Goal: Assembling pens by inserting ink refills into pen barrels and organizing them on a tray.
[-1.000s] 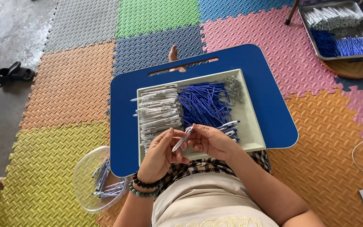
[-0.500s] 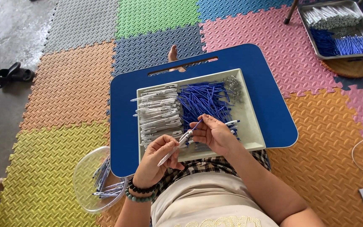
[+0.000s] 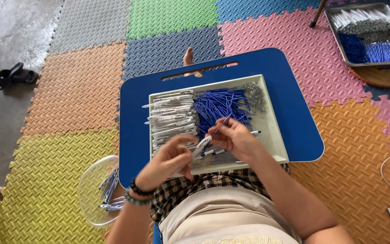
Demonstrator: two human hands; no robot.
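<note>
White pen barrel (image 3: pixel 201 146), pinched by the left hand (image 3: pixel 170 160), slants up-right over the cream tray (image 3: pixel 274 135). The right hand (image 3: pixel 233 138) grips a blue refill (image 3: pixel 220 126) angled toward the barrel's upper end.

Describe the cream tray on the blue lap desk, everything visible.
The cream tray is a shallow rectangular tray, plastic-looking, with a raised rim. It lies flat on the blue lap desk. Inside: white pen barrels at left, blue refills in the middle, small metal springs at the far right. Both hands work over its near edge.
</note>
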